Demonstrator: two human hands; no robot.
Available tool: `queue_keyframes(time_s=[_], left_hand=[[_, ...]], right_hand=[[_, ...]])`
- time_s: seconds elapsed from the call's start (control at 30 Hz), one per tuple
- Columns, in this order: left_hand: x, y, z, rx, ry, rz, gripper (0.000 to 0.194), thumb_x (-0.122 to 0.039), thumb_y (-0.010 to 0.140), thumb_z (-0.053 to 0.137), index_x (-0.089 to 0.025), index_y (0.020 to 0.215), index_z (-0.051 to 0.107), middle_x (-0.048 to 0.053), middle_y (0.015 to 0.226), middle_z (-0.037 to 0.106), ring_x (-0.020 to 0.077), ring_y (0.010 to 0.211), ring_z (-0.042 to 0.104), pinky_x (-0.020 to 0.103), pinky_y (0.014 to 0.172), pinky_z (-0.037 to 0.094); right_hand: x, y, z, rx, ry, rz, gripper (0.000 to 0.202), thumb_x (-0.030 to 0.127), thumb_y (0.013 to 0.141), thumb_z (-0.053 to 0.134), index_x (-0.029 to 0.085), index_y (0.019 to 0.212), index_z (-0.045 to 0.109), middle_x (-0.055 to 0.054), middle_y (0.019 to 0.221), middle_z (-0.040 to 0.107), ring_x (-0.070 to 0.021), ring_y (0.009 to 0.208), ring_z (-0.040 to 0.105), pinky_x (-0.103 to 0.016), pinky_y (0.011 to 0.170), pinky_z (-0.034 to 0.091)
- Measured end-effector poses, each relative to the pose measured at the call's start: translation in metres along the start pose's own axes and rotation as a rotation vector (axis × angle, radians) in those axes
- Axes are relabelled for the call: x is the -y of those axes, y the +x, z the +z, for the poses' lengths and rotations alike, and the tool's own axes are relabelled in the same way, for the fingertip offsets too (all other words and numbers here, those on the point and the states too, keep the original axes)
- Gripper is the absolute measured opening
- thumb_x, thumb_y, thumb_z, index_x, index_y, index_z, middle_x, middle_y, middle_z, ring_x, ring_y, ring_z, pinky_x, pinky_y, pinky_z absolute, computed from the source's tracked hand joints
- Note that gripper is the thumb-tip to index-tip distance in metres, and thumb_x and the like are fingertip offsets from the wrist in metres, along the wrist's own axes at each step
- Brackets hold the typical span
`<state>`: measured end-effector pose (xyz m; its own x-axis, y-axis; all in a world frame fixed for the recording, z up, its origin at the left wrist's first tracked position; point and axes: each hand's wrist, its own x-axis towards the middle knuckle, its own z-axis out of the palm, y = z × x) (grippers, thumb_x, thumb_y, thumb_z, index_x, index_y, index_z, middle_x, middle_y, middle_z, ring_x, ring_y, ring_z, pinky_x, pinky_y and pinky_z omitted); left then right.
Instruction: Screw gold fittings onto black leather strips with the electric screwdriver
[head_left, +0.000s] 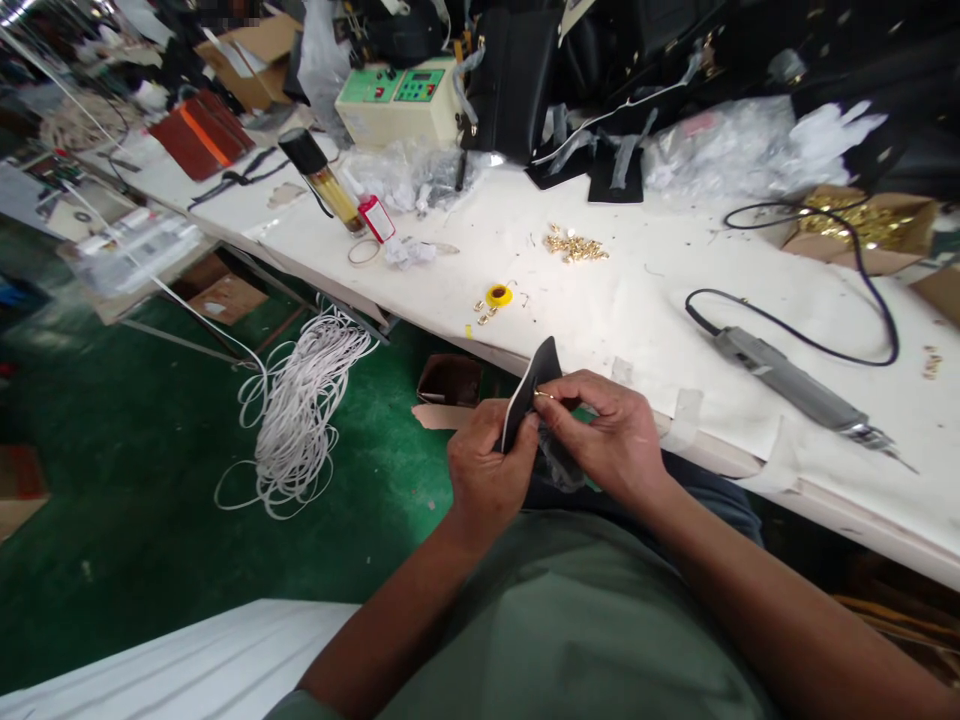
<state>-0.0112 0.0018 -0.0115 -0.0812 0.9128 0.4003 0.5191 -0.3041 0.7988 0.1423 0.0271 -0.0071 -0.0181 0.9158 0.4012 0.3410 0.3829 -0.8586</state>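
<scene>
My left hand [491,465] grips a black leather piece [534,385] with a pale edge, holding it tilted up just off the table's front edge. Against its face, my right hand [611,430] pinches a small gold metal fitting [543,396] between thumb and forefinger. The fitting's exact shape is partly hidden by the fingers. Beyond the hands, a loose pile of gold fittings [576,246] lies on the white table [622,300]. Nearer, a few more gold pieces [486,314] sit beside a small round yellow container [499,295].
A grey electric screwdriver [799,385] with a black cable lies at the right. Behind it stands a cardboard box of gold parts [862,230]. A red-labelled bottle [376,218], a black-capped spray can [322,180] and a green-panelled machine [401,100] stand left. White cord [300,410] heaps on the floor.
</scene>
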Motion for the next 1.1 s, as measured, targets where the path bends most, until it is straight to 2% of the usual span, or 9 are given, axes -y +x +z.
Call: queue_keyframes(time_s=[0.1, 0.27, 0.57, 0.63, 0.7, 0.8, 0.87, 1.0, 1.1], left_hand=[[0.002, -0.001, 0.001, -0.005, 0.028, 0.01, 0.006, -0.018, 0.091, 0.074, -0.02, 0.096, 0.077, 0.001, 0.089, 0.077, 0.0146, 0.08, 0.072, 0.025, 0.078, 0.058], [-0.001, 0.002, 0.002, -0.018, 0.06, 0.043, 0.006, -0.019, 0.092, 0.074, -0.02, 0.097, 0.078, 0.001, 0.088, 0.078, 0.0149, 0.078, 0.072, 0.025, 0.076, 0.058], [0.0, 0.002, 0.007, -0.054, 0.065, 0.095, 0.006, -0.018, 0.094, 0.072, -0.021, 0.097, 0.077, 0.002, 0.088, 0.077, 0.0154, 0.079, 0.072, 0.028, 0.08, 0.059], [0.003, 0.001, 0.005, -0.058, 0.066, 0.108, 0.009, -0.018, 0.095, 0.072, -0.021, 0.101, 0.077, 0.002, 0.091, 0.077, 0.0161, 0.082, 0.073, 0.029, 0.082, 0.059], [0.006, 0.0, 0.004, -0.052, 0.101, 0.143, 0.015, -0.019, 0.096, 0.071, -0.022, 0.11, 0.076, 0.003, 0.099, 0.077, 0.0175, 0.089, 0.074, 0.03, 0.085, 0.06], [0.008, -0.001, 0.005, -0.024, 0.202, 0.234, 0.029, -0.021, 0.097, 0.07, -0.022, 0.125, 0.071, 0.007, 0.112, 0.075, 0.0211, 0.103, 0.073, 0.034, 0.092, 0.06], [0.008, -0.003, 0.01, -0.007, 0.234, 0.285, 0.041, -0.024, 0.095, 0.072, -0.021, 0.136, 0.065, 0.011, 0.121, 0.071, 0.0242, 0.113, 0.07, 0.038, 0.096, 0.059], [0.005, -0.003, 0.02, 0.029, 0.24, 0.373, 0.068, -0.029, 0.087, 0.077, -0.016, 0.15, 0.053, 0.017, 0.129, 0.061, 0.0296, 0.119, 0.065, 0.041, 0.098, 0.059], [-0.001, 0.001, 0.021, 0.085, 0.252, 0.442, 0.075, -0.031, 0.081, 0.08, -0.015, 0.15, 0.054, 0.018, 0.127, 0.059, 0.0316, 0.117, 0.063, 0.046, 0.101, 0.057]], right_hand=[[0.001, -0.004, 0.005, -0.011, 0.065, 0.096, 0.006, 0.02, 0.093, 0.074, 0.022, 0.089, 0.079, -0.001, 0.088, 0.08, -0.0162, 0.081, 0.074, -0.029, 0.078, 0.058], [0.003, -0.009, 0.006, -0.141, 0.008, 0.103, 0.007, 0.026, 0.094, 0.075, 0.023, 0.088, 0.078, -0.002, 0.088, 0.081, -0.018, 0.08, 0.075, -0.031, 0.078, 0.059], [0.0, -0.012, 0.011, -0.172, -0.074, -0.137, 0.01, 0.02, 0.094, 0.071, 0.023, 0.099, 0.079, -0.005, 0.095, 0.083, -0.0194, 0.088, 0.078, -0.033, 0.082, 0.062], [0.0, -0.016, 0.013, -0.146, -0.066, -0.134, 0.018, 0.026, 0.09, 0.076, 0.023, 0.108, 0.079, -0.008, 0.104, 0.082, -0.0228, 0.095, 0.078, -0.037, 0.086, 0.062], [0.0, -0.019, 0.013, -0.107, -0.06, -0.112, 0.04, 0.035, 0.082, 0.084, 0.022, 0.119, 0.077, -0.011, 0.116, 0.08, -0.0271, 0.105, 0.076, -0.043, 0.095, 0.06], [0.004, -0.02, 0.012, -0.078, -0.017, -0.013, 0.061, 0.043, 0.07, 0.093, 0.022, 0.125, 0.074, -0.012, 0.122, 0.077, -0.0307, 0.113, 0.073, -0.046, 0.102, 0.057], [0.009, -0.018, 0.009, -0.085, 0.041, 0.091, 0.055, 0.043, 0.072, 0.091, 0.022, 0.12, 0.074, -0.009, 0.118, 0.078, -0.0293, 0.11, 0.072, -0.044, 0.101, 0.056], [0.018, -0.012, 0.001, -0.081, 0.213, 0.323, 0.024, 0.036, 0.086, 0.075, 0.02, 0.103, 0.076, -0.003, 0.1, 0.078, -0.0233, 0.094, 0.071, -0.036, 0.089, 0.056], [0.016, -0.011, -0.008, -0.132, 0.398, 0.517, 0.025, 0.041, 0.091, 0.069, 0.018, 0.093, 0.076, -0.003, 0.087, 0.077, -0.0217, 0.082, 0.069, -0.032, 0.076, 0.054]])
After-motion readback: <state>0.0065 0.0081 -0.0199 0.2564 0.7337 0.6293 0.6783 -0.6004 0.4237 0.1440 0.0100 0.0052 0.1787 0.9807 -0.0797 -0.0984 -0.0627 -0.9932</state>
